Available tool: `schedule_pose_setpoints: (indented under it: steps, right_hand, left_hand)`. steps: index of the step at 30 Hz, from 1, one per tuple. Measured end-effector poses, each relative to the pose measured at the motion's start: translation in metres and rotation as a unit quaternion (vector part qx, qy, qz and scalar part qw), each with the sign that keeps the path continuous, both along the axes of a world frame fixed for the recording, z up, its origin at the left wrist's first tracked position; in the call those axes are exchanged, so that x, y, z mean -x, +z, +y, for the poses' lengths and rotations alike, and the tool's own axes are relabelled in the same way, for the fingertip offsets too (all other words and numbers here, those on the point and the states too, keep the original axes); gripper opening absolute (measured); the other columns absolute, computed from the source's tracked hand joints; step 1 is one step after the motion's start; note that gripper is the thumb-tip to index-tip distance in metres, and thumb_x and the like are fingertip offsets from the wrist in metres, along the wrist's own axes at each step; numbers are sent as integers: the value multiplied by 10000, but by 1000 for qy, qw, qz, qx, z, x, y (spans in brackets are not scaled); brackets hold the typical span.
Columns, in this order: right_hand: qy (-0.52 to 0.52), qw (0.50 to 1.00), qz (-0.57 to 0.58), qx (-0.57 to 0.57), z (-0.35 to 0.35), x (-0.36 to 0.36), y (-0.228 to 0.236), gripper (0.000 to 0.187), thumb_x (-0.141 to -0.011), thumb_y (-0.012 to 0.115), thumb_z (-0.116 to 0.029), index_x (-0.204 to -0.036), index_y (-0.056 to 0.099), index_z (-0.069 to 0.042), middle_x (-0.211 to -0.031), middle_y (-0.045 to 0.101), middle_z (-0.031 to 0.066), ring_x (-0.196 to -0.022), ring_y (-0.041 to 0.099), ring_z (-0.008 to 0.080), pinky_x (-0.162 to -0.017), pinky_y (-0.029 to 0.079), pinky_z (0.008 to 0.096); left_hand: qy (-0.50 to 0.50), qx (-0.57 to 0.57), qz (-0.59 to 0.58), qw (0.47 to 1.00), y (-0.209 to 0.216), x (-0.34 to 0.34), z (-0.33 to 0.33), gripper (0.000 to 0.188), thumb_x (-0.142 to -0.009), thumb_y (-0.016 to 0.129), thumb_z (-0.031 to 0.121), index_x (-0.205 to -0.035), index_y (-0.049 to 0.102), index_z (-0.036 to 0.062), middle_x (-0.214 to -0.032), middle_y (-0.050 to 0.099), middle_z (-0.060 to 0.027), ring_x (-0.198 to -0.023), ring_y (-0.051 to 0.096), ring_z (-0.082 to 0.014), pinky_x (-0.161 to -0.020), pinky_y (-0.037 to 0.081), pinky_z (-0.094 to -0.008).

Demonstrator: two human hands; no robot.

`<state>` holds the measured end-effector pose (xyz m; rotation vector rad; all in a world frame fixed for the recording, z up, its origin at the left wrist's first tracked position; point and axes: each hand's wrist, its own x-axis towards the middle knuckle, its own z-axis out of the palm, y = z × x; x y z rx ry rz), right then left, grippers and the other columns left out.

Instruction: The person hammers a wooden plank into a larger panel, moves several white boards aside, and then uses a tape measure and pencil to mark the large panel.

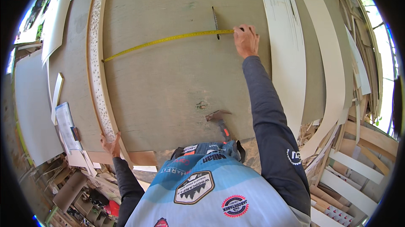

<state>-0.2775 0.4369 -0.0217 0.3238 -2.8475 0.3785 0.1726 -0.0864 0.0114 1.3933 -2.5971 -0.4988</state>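
Observation:
My right hand (246, 41) is closed around the case end of a tape measure, at the far right of the wide board (177, 83). Its yellow blade (168, 38) stretches leftward across the board to the edge of a long, narrow wooden strip (98, 58) with a speckled face. Near the strip's close end, my left hand (111, 145) grips it, thumb on one edge and fingers on the other. A thin dark saw-like blade (215, 22) lies under the tape, left of my right hand. Close to my body rests a claw hammer (220, 122) with a grey and orange handle.
Long white panels (287, 37) lie on the right side. At the left are a pale sheet (33, 109) and a clear-covered paper or pad (67, 126) with a dark object on it. Stacked boards and offcuts (358, 176) fill the lower right; scrap wood lies lower left.

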Motion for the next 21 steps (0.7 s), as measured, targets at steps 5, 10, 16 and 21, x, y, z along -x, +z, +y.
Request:
schedule_pose_setpoints:
  steps: [5,10,16,21]
  right_hand:
    - [-17,1000,-3,-13,26,2,-5,183,-849,597,-199,-1005,694,-196,-1065,625,21,-1102,524,260,-882,452,494]
    - [14,998,47,-31,61,0,-14,167,-846,609,-134,-984,702,-155,-1017,639,65,-1006,557,302,-873,477,402]
    - [2,999,38,-30,70,-18,-15,160,-872,602,-122,-1001,698,-119,-1011,624,71,-957,542,306,-851,465,405]
    - [-18,999,31,-35,71,-25,-11,164,-882,590,-110,-1007,695,-96,-1009,618,76,-948,536,298,-856,453,398]
  left_hand:
    - [-18,-14,50,998,3,3,47,956,-601,890,291,-1337,424,-102,-1247,477,-229,-1159,489,-343,-1004,401,-394]
    - [-8,-8,127,992,-1,9,85,932,-592,881,270,-1332,430,-75,-1212,471,-212,-1144,474,-337,-987,392,-410]
    - [-3,22,88,996,7,18,96,986,-553,862,318,-1349,418,-57,-1203,471,-198,-1170,428,-364,-1025,341,-448]
    - [6,20,64,998,4,23,99,1062,-536,843,382,-1395,386,-42,-1205,453,-178,-1179,406,-341,-1044,301,-462]
